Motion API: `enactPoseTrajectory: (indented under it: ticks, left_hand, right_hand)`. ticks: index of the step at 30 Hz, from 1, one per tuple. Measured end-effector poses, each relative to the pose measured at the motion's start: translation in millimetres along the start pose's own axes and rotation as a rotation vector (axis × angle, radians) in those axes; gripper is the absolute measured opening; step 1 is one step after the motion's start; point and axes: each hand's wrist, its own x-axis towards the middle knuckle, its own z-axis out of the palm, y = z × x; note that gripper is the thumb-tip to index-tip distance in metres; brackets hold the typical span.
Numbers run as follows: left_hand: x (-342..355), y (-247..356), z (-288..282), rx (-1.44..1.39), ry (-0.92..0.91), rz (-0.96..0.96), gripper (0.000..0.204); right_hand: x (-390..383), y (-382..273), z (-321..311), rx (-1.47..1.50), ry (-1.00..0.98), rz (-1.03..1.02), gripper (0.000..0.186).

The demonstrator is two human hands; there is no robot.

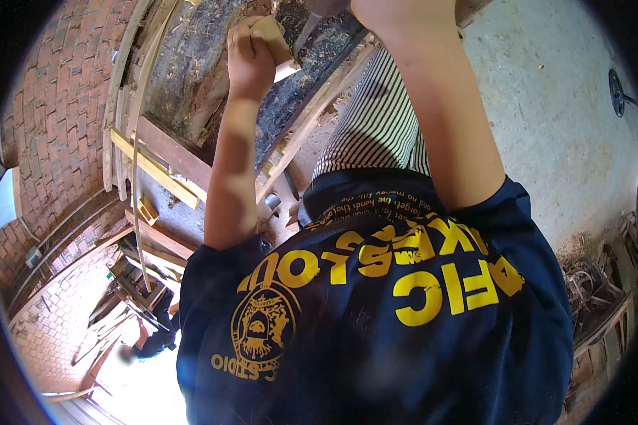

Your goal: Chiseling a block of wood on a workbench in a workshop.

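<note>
My left hand (249, 58) is closed around a pale block of wood (272, 40), resting over the dark, shaving-strewn top of a workbench (280, 113). My right hand (397, 15) is at the top edge, partly cut off by the frame. It looks closed, but its fingers are hardly visible. Just left of it a dark object (327, 6) pokes in from the top edge, and below that a narrow grey blade-like strip (306, 32) points toward the block. Whether these belong to one tool in my right hand cannot be made out.
Wood strips and planks (156, 168) lie along the bench's left side, beside a brick floor (71, 78). On the right is a concrete floor (546, 106) with a dark round object (618, 92) on it. Scrap wood (602, 304) is heaped at lower right. Another person (154, 343) is at far lower left.
</note>
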Motion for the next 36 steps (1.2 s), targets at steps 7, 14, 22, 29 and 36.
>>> enactPoseTrajectory:
  ticks: [7, 14, 22, 29, 36]
  left_hand:
    - [-1, -4, -1, 0.019, 0.025, -0.022, 0.022]
    - [0, -6, -3, 0.0, 0.013, 0.024, 0.022]
    - [-4, -16, -6, -0.028, 0.004, -0.009, 0.025]
    - [-3, -10, -8, -0.23, -0.064, -0.042, 0.024]
    - [0, -11, -4, -0.172, -0.041, 0.068, 0.025]
  right_hand:
    - [-26, 45, 14, -0.288, 0.335, 0.129, 0.013]
    - [-11, 50, 8, -0.122, 0.168, 0.016, 0.011]
    - [-37, 46, 13, -0.237, 0.326, 0.267, 0.012]
    - [-18, 9, 21, -0.239, 0.305, 0.098, 0.007]
    - [-34, 50, 25, -0.207, 0.398, 0.222, 0.013]
